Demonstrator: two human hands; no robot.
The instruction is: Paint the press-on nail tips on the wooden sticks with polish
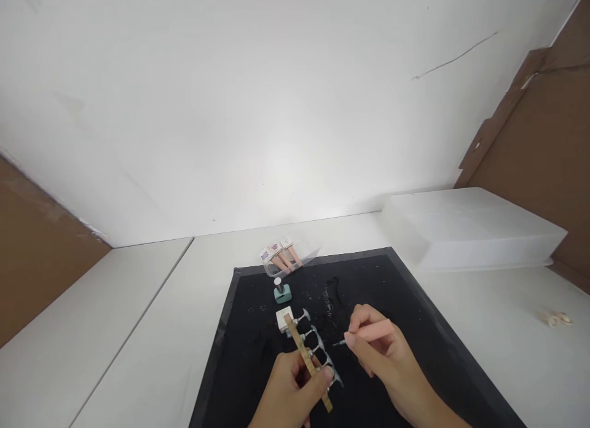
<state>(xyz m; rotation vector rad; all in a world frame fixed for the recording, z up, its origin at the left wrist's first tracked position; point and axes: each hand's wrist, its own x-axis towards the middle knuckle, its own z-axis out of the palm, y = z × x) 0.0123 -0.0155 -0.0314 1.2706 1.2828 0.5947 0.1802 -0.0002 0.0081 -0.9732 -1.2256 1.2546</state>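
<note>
My left hand (295,388) is closed around a flat wooden strip (302,348), which slants from upper left to lower right. Along the strip's right side, several small metallic-looking stands carry curved, pale bluish nail tips (321,343). My right hand (382,354) pinches a pink-handled fine brush (372,331). The brush's dark tip points left, a short way from the nail tips; I see a gap between them. Beyond the strip's far end lies a small white square block (284,319). Behind it, a teal polish bottle (283,294) stands on the black mat (249,354).
At the mat's far edge, a clear tray (308,257) holds several pink-handled pieces with white labelled ends (276,246). A large translucent white box (479,225) stands at the right. Small cream-coloured bits (555,318) lie on the white table (502,329). A white wall (267,108) rises behind.
</note>
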